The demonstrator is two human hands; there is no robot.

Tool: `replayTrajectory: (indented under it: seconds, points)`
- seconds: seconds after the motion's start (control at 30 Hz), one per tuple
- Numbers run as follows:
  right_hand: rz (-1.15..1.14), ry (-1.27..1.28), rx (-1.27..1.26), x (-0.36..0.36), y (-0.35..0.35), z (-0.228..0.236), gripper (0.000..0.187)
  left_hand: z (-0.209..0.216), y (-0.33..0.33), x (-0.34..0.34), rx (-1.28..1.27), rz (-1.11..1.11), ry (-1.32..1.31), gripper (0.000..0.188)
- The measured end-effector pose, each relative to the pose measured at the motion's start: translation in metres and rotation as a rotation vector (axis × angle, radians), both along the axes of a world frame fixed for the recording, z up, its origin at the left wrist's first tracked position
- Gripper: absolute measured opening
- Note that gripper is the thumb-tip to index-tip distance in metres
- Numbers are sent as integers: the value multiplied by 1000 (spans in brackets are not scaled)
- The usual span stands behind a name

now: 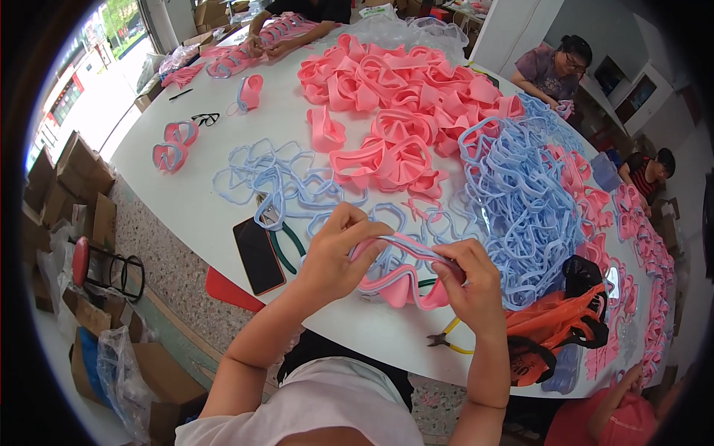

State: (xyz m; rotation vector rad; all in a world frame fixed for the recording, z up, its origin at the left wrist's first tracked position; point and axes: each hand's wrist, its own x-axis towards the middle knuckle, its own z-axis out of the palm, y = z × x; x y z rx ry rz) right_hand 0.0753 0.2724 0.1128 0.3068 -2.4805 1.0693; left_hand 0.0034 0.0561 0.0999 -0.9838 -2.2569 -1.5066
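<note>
My left hand (336, 256) and my right hand (474, 282) grip the two ends of a pink goggle skirt (400, 288) above the table's near edge. A pale blue-grey frame ring runs along its upper edge, under my thumbs and fingers. My fingertips behind it are partly hidden. Just beyond my hands lie loose pale blue frame rings (271, 178). To the right rises a large tangled heap of blue rings (524, 215). Farther off is a heap of pink skirts (394, 82).
Left of my hands lie a dark phone (257, 255) and green-handled pliers (282, 253). Yellow-handled cutters (440, 340) lie at the near edge, beside an orange bag (554, 327). Finished-looking goggles (172, 152) and eyeglasses (206, 119) sit far left. Several people work around the white table (178, 201).
</note>
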Motion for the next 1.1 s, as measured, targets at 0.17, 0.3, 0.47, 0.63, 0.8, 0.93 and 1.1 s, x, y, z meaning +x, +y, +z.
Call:
replayTrajectory:
  seconds: [0.17,0.3,0.47,0.63,0.8,0.93,1.1]
  points:
    - [47,-4,48,-8,1,-6,20,-2,-6,0,-78,-34,-19,33]
    - [104,-73,-140,-8,7,3,20,7,-7,-3,-140,-268,189,70]
    - [132,-66,-81,-10,8,6,18,-10,-12,-10,-197,-314,347,85]
    - [158,-77,-55,-10,11,11,17,-12,-12,-9,-256,-313,450,83]
    - [177,-157,-212,-12,11,8,24,-8,-14,-15,-268,-271,508,78]
    - [111,-129,-359,-8,23,-3,46,-10,-18,-16,-213,-227,528,77]
    - [266,-266,-801,14,18,-15,73,-13,-20,-14,-208,-121,554,80]
